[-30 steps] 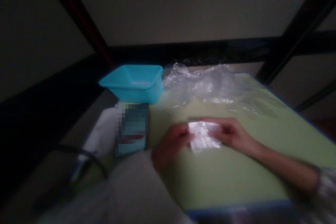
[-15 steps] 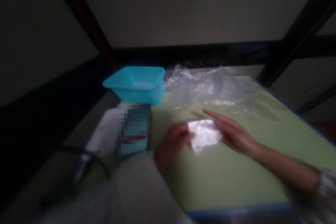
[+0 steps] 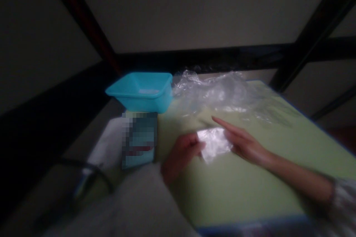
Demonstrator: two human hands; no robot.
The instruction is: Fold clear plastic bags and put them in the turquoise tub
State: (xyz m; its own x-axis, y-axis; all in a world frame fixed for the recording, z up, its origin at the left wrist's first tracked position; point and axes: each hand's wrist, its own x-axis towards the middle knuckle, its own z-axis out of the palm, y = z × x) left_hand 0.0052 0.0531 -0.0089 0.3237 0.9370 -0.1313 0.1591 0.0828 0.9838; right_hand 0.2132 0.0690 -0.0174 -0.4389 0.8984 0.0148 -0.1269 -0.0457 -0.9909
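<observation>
A small shiny plastic bag (image 3: 214, 143), silvery and creased, is held above the table between both my hands. My left hand (image 3: 185, 153) is closed on its left edge, thumb in front. At the right edge, my right hand (image 3: 246, 144) grips the bag, with one finger stretched out past its top edge. What the bag holds, if anything, I cannot make out. Behind my hands a heap of crumpled clear plastic (image 3: 222, 92) lies on the yellow-green tabletop (image 3: 244, 192).
A turquoise plastic basin (image 3: 160, 102) stands at the table's back left. Nearer me lies a pixelated flat item (image 3: 140, 140), with something white (image 3: 109, 139) beside it. A dark curved cable or strap (image 3: 91, 166) is at the left. A wall with dark beams rises behind.
The whole view has shifted slightly. Both my hands keep their places on the small plastic bag; their grip looks the same.
</observation>
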